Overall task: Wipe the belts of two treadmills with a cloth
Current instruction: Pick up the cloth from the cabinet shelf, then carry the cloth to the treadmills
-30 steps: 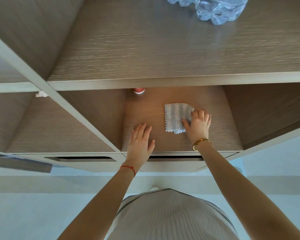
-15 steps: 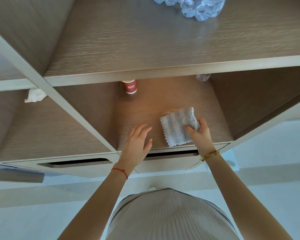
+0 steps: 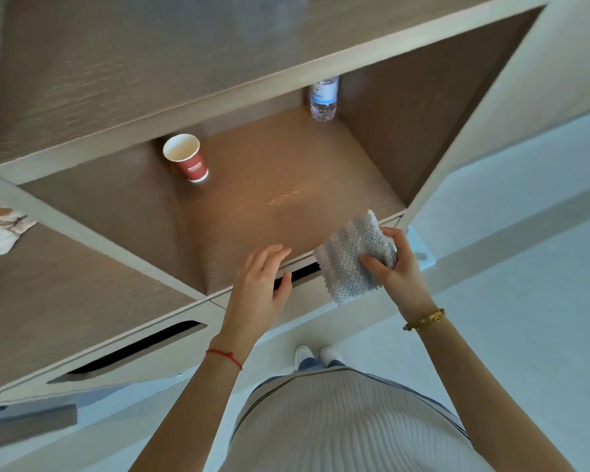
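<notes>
I look down into a wooden cubby (image 3: 286,199). A red paper cup (image 3: 186,158) stands at its back left, a water bottle (image 3: 324,98) in the back right corner, its top cut off by the shelf above. A crumpled white thing (image 3: 0,229) lies in the neighbouring compartment at the frame's left edge; I cannot make out what it is. My right hand (image 3: 394,267) pinches the pale cloth (image 3: 351,258) between thumb and curled fingers, off the shelf, at its front edge. My left hand (image 3: 258,287) hangs with fingers loosely spread over the shelf lip, holding nothing. No treadmill is in sight.
</notes>
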